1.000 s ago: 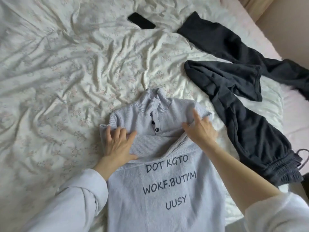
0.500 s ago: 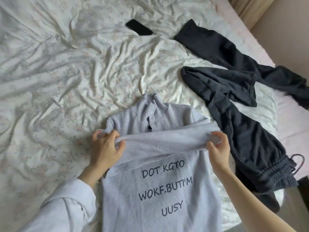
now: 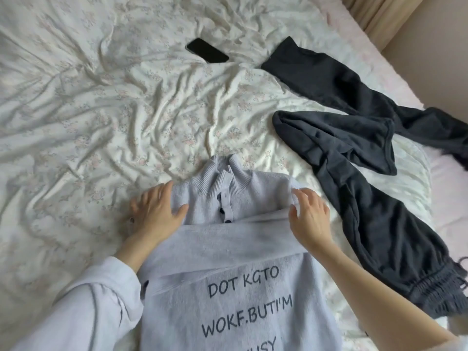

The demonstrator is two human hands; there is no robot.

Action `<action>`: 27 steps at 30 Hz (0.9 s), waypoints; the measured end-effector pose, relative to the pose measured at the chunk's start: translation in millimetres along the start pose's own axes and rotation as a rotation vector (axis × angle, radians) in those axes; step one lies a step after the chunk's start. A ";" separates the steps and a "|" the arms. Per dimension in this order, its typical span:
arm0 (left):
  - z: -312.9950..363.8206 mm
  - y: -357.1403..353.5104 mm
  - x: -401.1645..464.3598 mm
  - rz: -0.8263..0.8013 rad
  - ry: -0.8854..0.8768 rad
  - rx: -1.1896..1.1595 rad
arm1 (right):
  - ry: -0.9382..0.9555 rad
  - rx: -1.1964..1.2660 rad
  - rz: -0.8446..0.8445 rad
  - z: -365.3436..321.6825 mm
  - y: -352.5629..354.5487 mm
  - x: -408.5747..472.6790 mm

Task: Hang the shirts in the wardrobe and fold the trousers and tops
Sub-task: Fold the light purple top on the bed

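Observation:
A pale lilac knit top with dark lettering and a buttoned collar lies face up on the bed, both sleeves folded across its chest. My left hand lies flat with straight fingers on the top's left shoulder. My right hand is at the right shoulder, its fingers curled over the edge of the folded sleeve. Dark grey trousers lie spread out to the right, waistband with drawstring near the bed's front edge.
A black phone lies on the rumpled floral sheet at the back. A pink mattress edge shows at the right, with a curtain and wall beyond it.
Both hands lowered the sleeve they held stretched across the chest. My left hand let go and moved up flat onto the left shoulder; my right hand moved up to the right shoulder.

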State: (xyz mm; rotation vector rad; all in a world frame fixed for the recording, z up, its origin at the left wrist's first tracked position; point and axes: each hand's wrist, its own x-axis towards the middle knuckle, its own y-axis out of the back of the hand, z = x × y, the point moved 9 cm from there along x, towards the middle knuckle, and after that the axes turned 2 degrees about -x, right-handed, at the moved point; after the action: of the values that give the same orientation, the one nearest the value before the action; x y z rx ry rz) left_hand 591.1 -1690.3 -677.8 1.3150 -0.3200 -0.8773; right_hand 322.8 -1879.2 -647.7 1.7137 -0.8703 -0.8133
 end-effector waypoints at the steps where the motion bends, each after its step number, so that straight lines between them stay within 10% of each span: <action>1: 3.5 -3.0 15.7 -0.036 -0.004 -0.031 | 0.052 -0.028 -0.027 -8.8 -4.7 18.5; 9: 32.8 -23.5 68.7 -0.093 -0.146 -0.045 | 0.199 -0.220 -0.411 -47.7 -61.2 104.2; 14: -12.2 -8.1 72.5 0.058 0.054 -0.502 | 0.097 -0.103 -0.232 -21.0 -43.7 116.5; 21: -20.3 -37.8 66.5 -0.489 0.180 -0.618 | 0.168 0.140 -0.549 -66.9 -64.1 119.0; 27: -0.5 -5.1 53.4 -0.245 -0.007 -0.498 | 0.213 0.089 -0.489 -85.6 -43.3 105.7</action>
State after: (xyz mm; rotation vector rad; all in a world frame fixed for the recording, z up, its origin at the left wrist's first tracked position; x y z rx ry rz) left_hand 624.3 -1728.0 -696.7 0.8955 0.0594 -1.0844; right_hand 456.4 -1918.6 -678.4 2.0857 -0.3471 -0.8955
